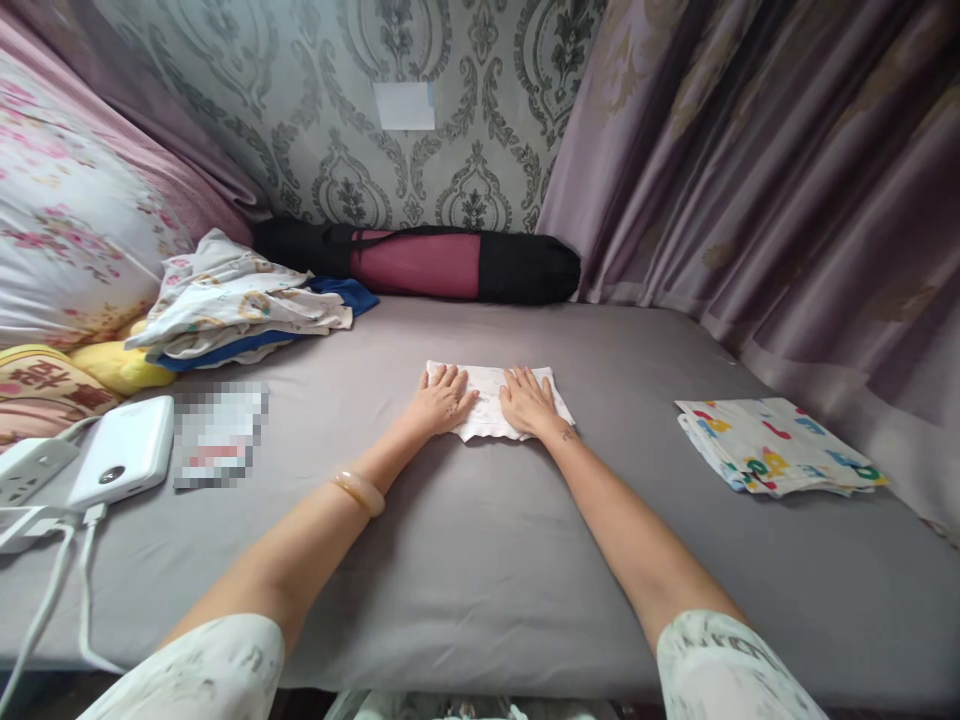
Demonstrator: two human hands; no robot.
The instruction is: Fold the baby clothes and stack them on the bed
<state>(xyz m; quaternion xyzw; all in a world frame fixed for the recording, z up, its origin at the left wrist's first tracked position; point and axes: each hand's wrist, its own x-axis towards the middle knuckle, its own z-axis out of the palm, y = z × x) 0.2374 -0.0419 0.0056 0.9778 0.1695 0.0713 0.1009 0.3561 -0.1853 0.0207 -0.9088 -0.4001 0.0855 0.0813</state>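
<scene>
A small white cloth, perhaps a folded garment [489, 405], lies flat on the grey bed sheet [480, 560] in front of me. My left hand [444, 398] rests flat on its left side, fingers stretched out. On its right side lies my right hand [531, 400], also flat with the fingers spread a little. Both palms press down on the cloth, and neither hand grips it. Parts of the cloth are hidden beneath the hands. Its near edge looks wavy.
To the right sits a folded white cloth with colourful prints [780, 445]. Piled clothes [247, 305] lie at the back left. A white power bank [124, 450], a power strip [37, 470] and cables are at left. A long black and red bag [420, 262] lies along the wall.
</scene>
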